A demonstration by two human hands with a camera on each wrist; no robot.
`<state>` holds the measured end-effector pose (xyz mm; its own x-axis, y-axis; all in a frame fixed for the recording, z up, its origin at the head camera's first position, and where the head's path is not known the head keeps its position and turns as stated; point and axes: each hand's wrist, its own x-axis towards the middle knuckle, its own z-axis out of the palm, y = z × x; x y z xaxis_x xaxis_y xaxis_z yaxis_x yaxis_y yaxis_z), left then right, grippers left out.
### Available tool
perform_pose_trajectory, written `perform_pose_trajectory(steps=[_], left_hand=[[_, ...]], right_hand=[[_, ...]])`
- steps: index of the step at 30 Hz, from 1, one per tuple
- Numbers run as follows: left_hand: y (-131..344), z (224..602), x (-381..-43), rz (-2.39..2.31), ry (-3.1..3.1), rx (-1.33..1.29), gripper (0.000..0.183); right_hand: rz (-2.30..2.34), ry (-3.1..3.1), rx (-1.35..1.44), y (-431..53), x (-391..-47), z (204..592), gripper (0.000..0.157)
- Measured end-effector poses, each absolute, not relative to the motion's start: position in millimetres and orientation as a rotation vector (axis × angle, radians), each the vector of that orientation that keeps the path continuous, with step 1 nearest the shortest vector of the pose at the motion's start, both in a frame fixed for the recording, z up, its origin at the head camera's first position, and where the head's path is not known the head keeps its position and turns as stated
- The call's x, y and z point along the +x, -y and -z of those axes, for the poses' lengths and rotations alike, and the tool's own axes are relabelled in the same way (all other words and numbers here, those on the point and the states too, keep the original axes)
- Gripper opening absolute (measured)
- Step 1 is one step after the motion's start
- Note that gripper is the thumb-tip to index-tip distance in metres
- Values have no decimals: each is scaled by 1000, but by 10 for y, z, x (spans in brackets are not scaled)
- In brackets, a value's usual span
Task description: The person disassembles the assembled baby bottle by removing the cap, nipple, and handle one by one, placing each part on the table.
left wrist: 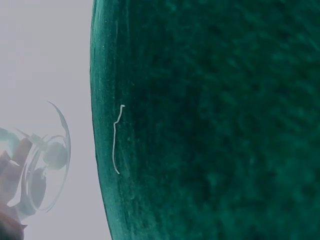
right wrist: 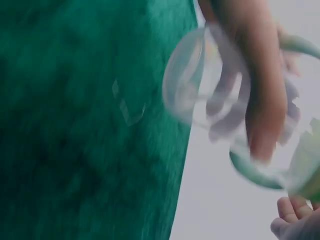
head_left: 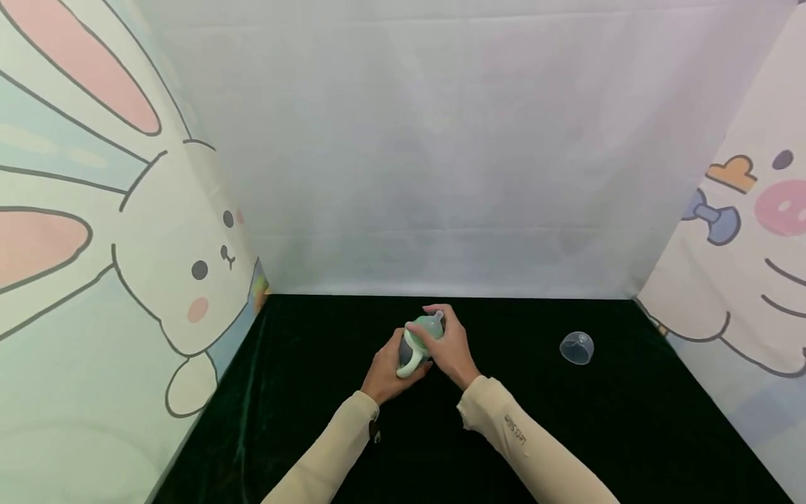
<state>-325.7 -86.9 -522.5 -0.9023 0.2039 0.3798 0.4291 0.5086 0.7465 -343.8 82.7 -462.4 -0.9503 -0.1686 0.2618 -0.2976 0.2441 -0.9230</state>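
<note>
Holding a handled baby bottle (head_left: 406, 351) between both hands, raised over the dark green tabletop (head_left: 302, 364) and tilted, with the clear teat (head_left: 434, 320) at the upper end. Gripping its lower half, beside the pale green handle (head_left: 412, 364), with the left hand (head_left: 384, 369), fingers curled round and no gap to be seen; bent over the upper end with the right hand (head_left: 452, 350), thumb laid near the collar and forefinger reaching past the teat. Cannot tell the firmness of either grip. Lying well out to the right of the right hand, off the bottle: a clear cap (head_left: 577, 348). Judging by this two-handed hold, probably busy with the top fitting. Best to brace the bottle firmly with the left hand and work with the right alone. Take hold of the stiff collar rather than the soft teat, to avoid bending or soiling it. Squeeze lightly, in case of liquid inside, and hold low over the tabletop against a slip. As for writing: dark lettering (head_left: 515, 429) on the cream sleeve (head_left: 548, 462) behind the right hand, too small to read with certainty. On the bottle, no legible brand or label.
</note>
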Motion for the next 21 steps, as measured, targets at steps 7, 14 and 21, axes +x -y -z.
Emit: perform_pose_trajectory(steps=[7, 14, 21], left_hand=[[840, 5189, -3237, 1323, 2523, -535, 71], [821, 5145, -3205, 1388, 2485, -581, 64], [817, 5130, -3176, 1575, 2472, -603, 63]], right_hand=[[-1856, 2260, 385, -665, -3401, 4585, 41], [-1847, 2250, 487, -701, -3434, 4554, 24], [-1906, 2282, 765, -831, -3496, 4517, 19]])
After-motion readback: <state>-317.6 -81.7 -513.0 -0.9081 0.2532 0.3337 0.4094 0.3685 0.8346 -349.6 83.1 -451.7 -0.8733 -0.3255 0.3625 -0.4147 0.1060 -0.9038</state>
